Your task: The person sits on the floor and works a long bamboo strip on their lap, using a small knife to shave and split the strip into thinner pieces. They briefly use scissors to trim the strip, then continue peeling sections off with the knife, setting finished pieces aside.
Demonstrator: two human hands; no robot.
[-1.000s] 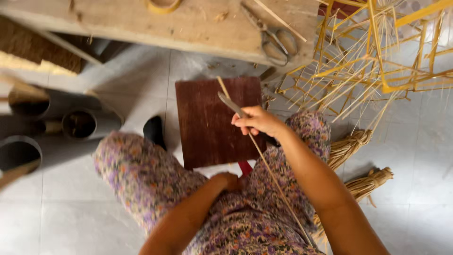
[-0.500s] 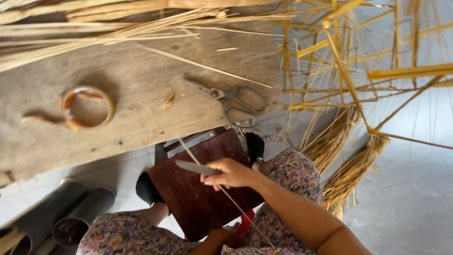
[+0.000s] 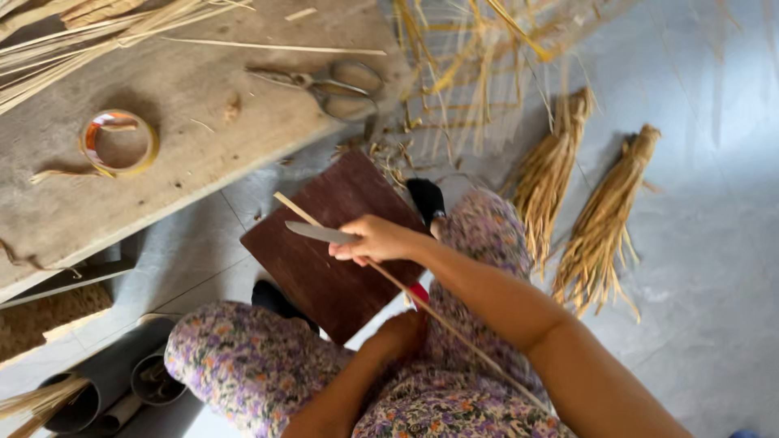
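- The right hand (image 3: 375, 241) is closed around the handle of a knife (image 3: 318, 233), whose pale blade points left and lies flat across a thin bamboo strip (image 3: 422, 308).
- The strip's long axis runs on a diagonal: its free end sits up and to the left over the dark brown board (image 3: 324, 243), and the rest slants down to the right, passing under the right hand and along the forearm toward the lap.
- Blade and strip cross just left of the right-hand knuckles, so the right hand is the nearer one to the strip's working end.
- The left hand (image 3: 402, 332) is low, between the knees, curled near the strip by a small red thing (image 3: 418, 294); whether it grips the strip I cannot tell, since the fingers are turned away.
- The board leans between the knees of the flowered trousers, one corner toward the floor.
- Above and left, a worn wooden bench (image 3: 203, 122) carries scissors (image 3: 329, 85), a roll of tape (image 3: 119, 143) and loose straw-coloured strips.
- To the right, two tied bundles of dry stalks (image 3: 584, 211) lie well apart from the hands on a pale grey tiled floor (image 3: 714, 243).
- At the lower left, grey pipes (image 3: 105, 381) lie on the floor beside the left knee.
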